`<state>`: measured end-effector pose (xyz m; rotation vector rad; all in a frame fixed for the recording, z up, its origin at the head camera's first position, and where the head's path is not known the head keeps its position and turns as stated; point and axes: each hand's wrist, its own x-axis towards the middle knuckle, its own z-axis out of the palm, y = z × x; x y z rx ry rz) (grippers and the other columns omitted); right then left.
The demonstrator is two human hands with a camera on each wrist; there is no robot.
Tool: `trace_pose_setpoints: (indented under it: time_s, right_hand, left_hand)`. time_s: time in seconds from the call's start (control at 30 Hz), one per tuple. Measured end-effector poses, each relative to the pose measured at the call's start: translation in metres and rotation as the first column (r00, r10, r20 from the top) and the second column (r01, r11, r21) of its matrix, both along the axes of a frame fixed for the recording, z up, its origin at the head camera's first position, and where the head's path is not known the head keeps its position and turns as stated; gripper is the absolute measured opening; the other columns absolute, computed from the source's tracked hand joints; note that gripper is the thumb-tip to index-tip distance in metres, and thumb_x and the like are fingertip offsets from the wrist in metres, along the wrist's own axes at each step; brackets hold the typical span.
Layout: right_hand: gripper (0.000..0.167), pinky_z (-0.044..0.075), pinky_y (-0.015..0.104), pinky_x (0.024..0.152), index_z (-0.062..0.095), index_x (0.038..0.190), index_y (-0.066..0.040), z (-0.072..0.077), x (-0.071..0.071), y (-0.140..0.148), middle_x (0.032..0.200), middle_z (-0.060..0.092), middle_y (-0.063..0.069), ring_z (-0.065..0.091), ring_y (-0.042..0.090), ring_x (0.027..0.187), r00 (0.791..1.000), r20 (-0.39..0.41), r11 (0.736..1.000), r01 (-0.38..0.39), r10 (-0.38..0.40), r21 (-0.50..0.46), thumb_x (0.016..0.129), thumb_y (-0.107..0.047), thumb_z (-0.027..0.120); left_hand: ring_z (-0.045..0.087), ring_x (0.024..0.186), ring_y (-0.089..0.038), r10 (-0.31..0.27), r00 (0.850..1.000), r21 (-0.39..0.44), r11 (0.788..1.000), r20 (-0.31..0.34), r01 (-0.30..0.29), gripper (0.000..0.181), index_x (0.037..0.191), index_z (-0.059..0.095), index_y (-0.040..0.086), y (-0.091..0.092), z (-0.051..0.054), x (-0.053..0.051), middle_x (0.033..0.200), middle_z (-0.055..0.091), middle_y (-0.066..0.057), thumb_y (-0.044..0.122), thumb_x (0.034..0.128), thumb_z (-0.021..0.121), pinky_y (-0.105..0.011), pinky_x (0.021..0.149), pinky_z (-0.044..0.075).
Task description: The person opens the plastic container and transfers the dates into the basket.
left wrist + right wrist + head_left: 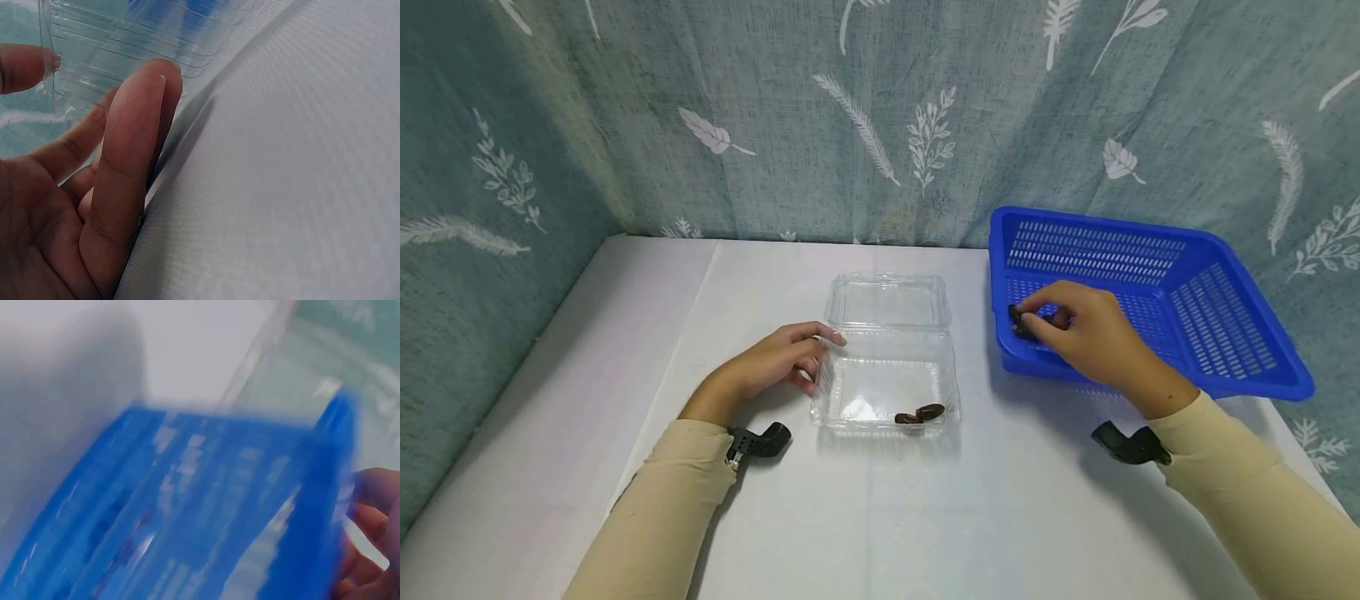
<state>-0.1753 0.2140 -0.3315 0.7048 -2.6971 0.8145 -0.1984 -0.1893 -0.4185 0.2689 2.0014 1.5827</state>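
Note:
A clear plastic clamshell box (887,379) stands on the table with its lid folded back. Two brown dates (930,412) lie at its near right edge. My left hand (778,362) holds the box's left wall, one finger over the rim and others curled outside. In the left wrist view, its fingers (134,125) lie close against the clear wall. On the right, a blue plastic basket (1150,225) has more dates (1022,332) in its left end. My right hand (1082,329) reaches over its near side, thumb and forefinger pinching at a date, which the fingers partly hide.
A white cloth (880,517) covers the table. Behind and to the left hangs a green leaf-patterned curtain (775,108). Black bands with camera mounts (1131,443) sit on both wrists. The basket's raised rim stands between the right hand and the box. The right wrist view is blurred.

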Motion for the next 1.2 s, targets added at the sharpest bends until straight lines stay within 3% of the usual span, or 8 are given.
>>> trace_pose_setpoints:
  time_s: [0.17,0.33,0.5,0.7,0.93,1.2]
  right_hand:
    - [0.016,0.045,0.019,0.055,0.077,0.099,-0.014,0.001,0.019,-0.026,0.09,0.071,-0.001,0.051,0.004,0.064,0.993,-0.025,0.992,-0.12,0.12,-0.029,0.088,-0.003,0.075]
    - [0.016,0.044,0.021,0.05,0.076,0.101,-0.014,-0.001,0.03,-0.045,0.095,0.072,0.0,0.047,0.002,0.06,0.983,0.058,0.984,-0.173,0.176,-0.045,0.088,-0.004,0.074]
    - [0.017,0.046,0.021,0.049,0.075,0.104,-0.013,-0.012,0.035,-0.06,0.103,0.073,0.002,0.047,0.001,0.054,0.952,0.184,0.97,-0.236,0.244,-0.065,0.089,-0.007,0.074]
    - [0.017,0.049,0.022,0.056,0.075,0.108,-0.011,-0.027,0.033,-0.078,0.104,0.073,0.001,0.052,0.007,0.062,0.91,0.329,0.962,-0.272,0.251,0.019,0.093,-0.018,0.072]
    - [0.015,0.056,0.037,0.087,0.076,0.107,-0.012,-0.04,0.025,-0.086,0.103,0.074,-0.002,0.067,0.017,0.101,0.873,0.425,0.949,-0.303,0.241,0.085,0.093,-0.016,0.07]
    - [0.012,0.053,0.028,0.078,0.076,0.1,-0.014,-0.042,0.015,-0.094,0.092,0.073,-0.004,0.066,0.015,0.092,0.821,0.512,0.931,-0.35,0.25,0.106,0.088,-0.012,0.073]
  left_hand:
    - [0.05,0.066,-0.009,-0.016,1.0,-0.003,1.0,-0.006,0.016,0.038,0.135,0.053,0.001,-0.001,0.001,-0.002,0.069,0.043,0.0,0.017,0.102,0.043,-0.029,0.067,0.061]
    - [0.05,0.066,-0.01,-0.024,1.0,-0.014,1.0,-0.016,0.024,0.037,0.134,0.054,0.002,0.0,0.001,-0.003,0.07,0.043,0.0,0.018,0.1026,0.043,-0.029,0.067,0.061]
    - [0.05,0.065,-0.009,-0.022,0.999,-0.005,1.0,-0.024,0.022,0.037,0.134,0.054,0.002,0.003,0.003,-0.004,0.069,0.043,0.0,0.019,0.1023,0.043,-0.029,0.067,0.061]
    - [0.052,0.065,-0.01,-0.018,1.0,-0.01,1.0,-0.012,0.018,0.037,0.134,0.054,0.002,0.001,0.002,-0.002,0.069,0.045,-0.001,0.018,0.1026,0.042,-0.031,0.068,0.061]
    - [0.055,0.065,-0.01,-0.02,1.0,-0.006,1.0,-0.012,0.02,0.038,0.134,0.054,0.002,0.0,-0.002,-0.001,0.068,0.048,0.0,0.019,0.1022,0.044,-0.032,0.068,0.062]
    - [0.057,0.066,-0.011,-0.01,1.0,-0.013,1.0,-0.014,0.01,0.037,0.134,0.055,0.003,0.0,-0.002,-0.001,0.07,0.053,-0.001,0.019,0.1021,0.044,-0.033,0.068,0.062]
